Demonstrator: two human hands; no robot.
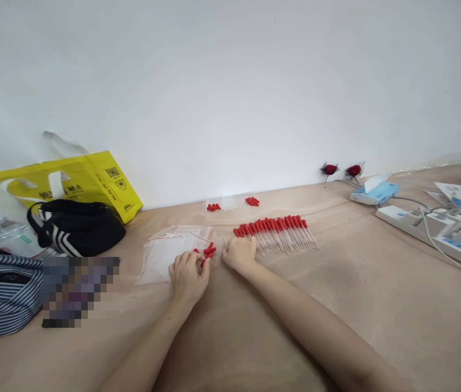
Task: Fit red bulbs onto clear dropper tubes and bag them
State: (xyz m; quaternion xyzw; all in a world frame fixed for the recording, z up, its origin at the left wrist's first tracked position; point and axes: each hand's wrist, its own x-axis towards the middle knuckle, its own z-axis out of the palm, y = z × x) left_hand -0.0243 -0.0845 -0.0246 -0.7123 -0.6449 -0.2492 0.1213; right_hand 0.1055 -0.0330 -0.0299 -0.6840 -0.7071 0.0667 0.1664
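Observation:
My left hand is closed at the fingertips on a red rubber bulb, beside a few loose red bulbs. Clear plastic bags lie flat under and behind that hand. Just to the right, my right hand is curled on the table, and its fingertips are hidden from me. Thin clear tubes lie between the two hands. A slanted row of droppers with red bulbs runs rightward from behind my right hand, bulbs toward the wall.
Near the wall lies a clear bag with tubes and red bulbs. To the left are a yellow bag, a black pouch, a plastic bottle and a striped bag. Rightward are a tissue pack and a power strip.

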